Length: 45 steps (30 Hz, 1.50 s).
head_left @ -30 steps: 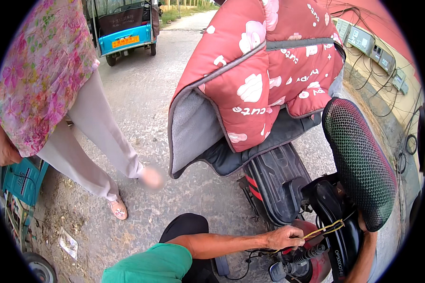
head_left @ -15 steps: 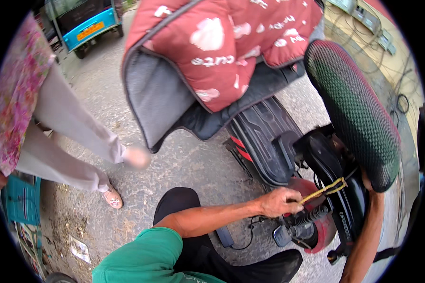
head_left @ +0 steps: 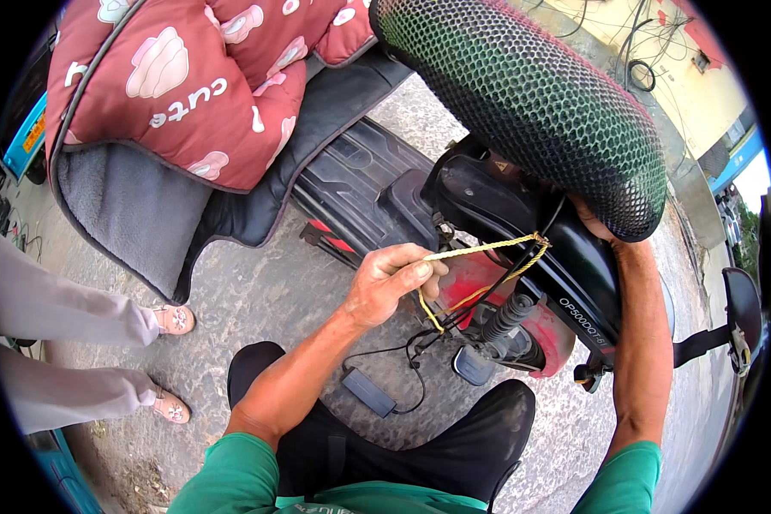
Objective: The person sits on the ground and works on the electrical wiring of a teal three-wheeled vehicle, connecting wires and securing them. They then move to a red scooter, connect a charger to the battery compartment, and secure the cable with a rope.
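My left hand [head_left: 394, 278] is closed in a pinch on a yellow rope [head_left: 480, 249]. The rope stretches right to the edge of the black scooter body [head_left: 574, 295] and loops back down beside the cables. Tilted up over that body is a seat [head_left: 531, 107] in a green, red and black mesh cover. My right hand [head_left: 593, 219] is under the seat's near end, its fingers hidden. Below the rope are a coiled shock absorber [head_left: 506, 317], a red wheel guard [head_left: 555, 347] and a pedal [head_left: 473, 366].
A red quilted wind cover [head_left: 188, 94] with grey lining hangs over the scooter's front, above the footboard [head_left: 360, 188]. On the ground lies a black power brick [head_left: 369, 392] with a cable. Another person's trousered legs [head_left: 68, 295] stand at left. Loose wires run along the wall [head_left: 702, 81].
The view has swung right, so the scooter appears further left. My left hand now holds the rope more to the left of the body's edge. The other person's blurred foot is now on the ground.
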Tool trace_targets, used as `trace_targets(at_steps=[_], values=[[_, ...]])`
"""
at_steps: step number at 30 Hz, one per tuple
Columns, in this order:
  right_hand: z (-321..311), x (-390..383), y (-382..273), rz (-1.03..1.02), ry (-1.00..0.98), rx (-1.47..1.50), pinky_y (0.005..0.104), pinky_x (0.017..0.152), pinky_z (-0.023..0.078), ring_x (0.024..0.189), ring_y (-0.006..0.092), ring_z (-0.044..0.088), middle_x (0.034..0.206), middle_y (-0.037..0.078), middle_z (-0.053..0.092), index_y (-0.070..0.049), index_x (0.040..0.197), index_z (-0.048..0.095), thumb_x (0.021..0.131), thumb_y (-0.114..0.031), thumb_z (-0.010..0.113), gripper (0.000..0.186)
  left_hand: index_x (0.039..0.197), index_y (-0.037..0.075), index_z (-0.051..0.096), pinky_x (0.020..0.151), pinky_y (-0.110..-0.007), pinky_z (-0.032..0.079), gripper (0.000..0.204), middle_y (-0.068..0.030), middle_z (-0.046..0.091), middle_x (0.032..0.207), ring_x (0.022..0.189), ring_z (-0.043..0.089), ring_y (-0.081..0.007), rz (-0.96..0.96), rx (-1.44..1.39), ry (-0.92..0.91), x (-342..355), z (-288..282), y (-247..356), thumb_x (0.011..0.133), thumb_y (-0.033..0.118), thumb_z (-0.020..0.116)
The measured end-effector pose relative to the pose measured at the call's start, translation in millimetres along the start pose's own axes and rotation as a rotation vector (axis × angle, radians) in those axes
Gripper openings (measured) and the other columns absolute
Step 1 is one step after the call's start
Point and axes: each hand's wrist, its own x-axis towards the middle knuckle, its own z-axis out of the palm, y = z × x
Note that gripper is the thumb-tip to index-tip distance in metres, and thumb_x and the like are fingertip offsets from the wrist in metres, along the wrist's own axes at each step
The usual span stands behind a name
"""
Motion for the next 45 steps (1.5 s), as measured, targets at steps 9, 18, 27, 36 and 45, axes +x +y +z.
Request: trace_targets(at_steps=[9, 18, 27, 36, 45], values=[[-5.0, -0.2, -12.0, 0.046, -0.013, -0.067, 0.0425, 0.099, 0.047, 0.111, 0.0305, 0.063, 0.118, 0.014, 0.069, -0.012, 0.12, 0.069, 0.094, -0.028, 0.062, 0.031, 0.1, -0.003, 0.069, 0.064, -0.029, 0.051, 0.031, -0.0078, 0.066, 0.076, 0.07, 0.062, -0.015, 0.036, -0.155, -0.048, 1.3, -10.9, 5.4, 0.098, 0.027, 0.06], [-8.0, 1.1, -15.4, 0.022, -0.001, -0.059, 0.0425, 0.1, 0.048, 0.111, 0.0316, 0.063, 0.117, 0.016, 0.068, -0.009, 0.121, 0.068, 0.095, -0.024, 0.063, 0.03, 0.099, -0.001, 0.068, 0.064, -0.03, 0.048, 0.028, -0.0066, 0.062, 0.068, 0.063, 0.057, -0.0152, -0.146, -0.028, 0.103, -1.0, -19.2, -12.5, 0.096, 0.026, 0.064], [-7.2, 3.3, -9.1, -0.012, -0.007, 0.151, 0.0404, 0.095, 0.05, 0.104, 0.0292, 0.065, 0.112, 0.014, 0.069, -0.009, 0.117, 0.07, 0.096, -0.021, 0.061, 0.026, 0.102, 0.004, 0.067, 0.067, -0.032, 0.048, 0.018, -0.0023, 0.061, 0.071, 0.062, 0.056, -0.0136, -0.122, -0.158, 0.358, -3.0, -63.5, -21.3, 0.094, 0.02, 0.068], [-10.0, 6.4, -20.4, 0.108, -0.02, 0.107, 0.0374, 0.091, 0.051, 0.098, 0.0249, 0.066, 0.109, 0.012, 0.072, -0.011, 0.118, 0.071, 0.098, -0.033, 0.062, 0.031, 0.103, -0.001, 0.066, 0.066, -0.032, 0.049, 0.021, -0.0046, 0.062, 0.072, 0.064, 0.058, -0.0146, -0.178, -0.021, 0.446, -12.9, -71.5, -19.9, 0.096, 0.019, 0.062], [-8.2, 8.1, -17.4, 0.175, -0.093, 0.188, 0.0354, 0.096, 0.05, 0.101, 0.0227, 0.067, 0.109, 0.011, 0.071, -0.012, 0.119, 0.069, 0.102, -0.026, 0.056, 0.026, 0.101, 0.0, 0.067, 0.065, -0.029, 0.048, 0.021, -0.0058, 0.064, 0.074, 0.066, 0.059, -0.014, -0.128, 0.093, 0.491, -11.5, -67.8, -22.5, 0.096, 0.02, 0.063]])
